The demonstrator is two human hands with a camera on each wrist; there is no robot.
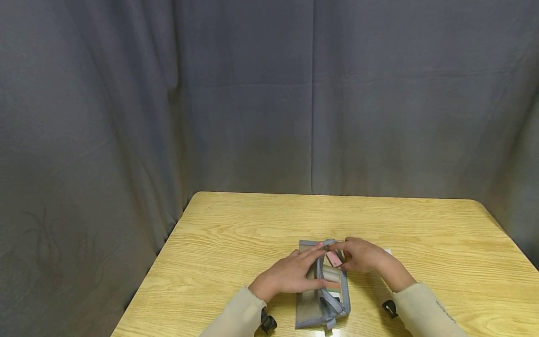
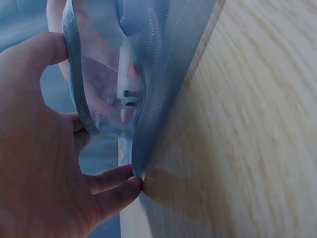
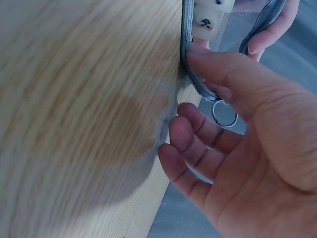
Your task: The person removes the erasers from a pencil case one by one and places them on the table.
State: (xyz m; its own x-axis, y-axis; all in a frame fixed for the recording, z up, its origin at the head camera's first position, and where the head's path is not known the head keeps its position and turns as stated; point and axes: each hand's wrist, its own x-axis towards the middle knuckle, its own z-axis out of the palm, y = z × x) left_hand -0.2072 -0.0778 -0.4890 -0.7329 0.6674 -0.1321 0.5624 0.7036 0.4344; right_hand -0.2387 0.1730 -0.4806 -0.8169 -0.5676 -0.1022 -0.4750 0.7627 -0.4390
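A grey-blue mesh zipper pouch [image 1: 309, 306] lies on the table with its mouth unzipped. Through the mouth show a pink block [image 1: 334, 259], a pale rolled shape and an orange strip. My left hand [image 1: 290, 274] holds the pouch's left rim, the thumb on the zipper edge [image 2: 74, 59] and other fingertips at the far corner. From the right, my right hand [image 1: 365, 256] grips the opposite rim near the far end, its thumb over the zipper edge [image 3: 187, 29]. A metal ring [image 3: 225, 113] hangs at that end. Small pale pieces with dark marks [image 3: 205, 22] sit inside.
The wood-grain table [image 1: 227, 234] reaches back to a grey curtain [image 1: 252, 117]. A white thing [image 1: 388, 251] shows partly behind my right wrist. Black straps [image 1: 268, 323] hang at both wrists.
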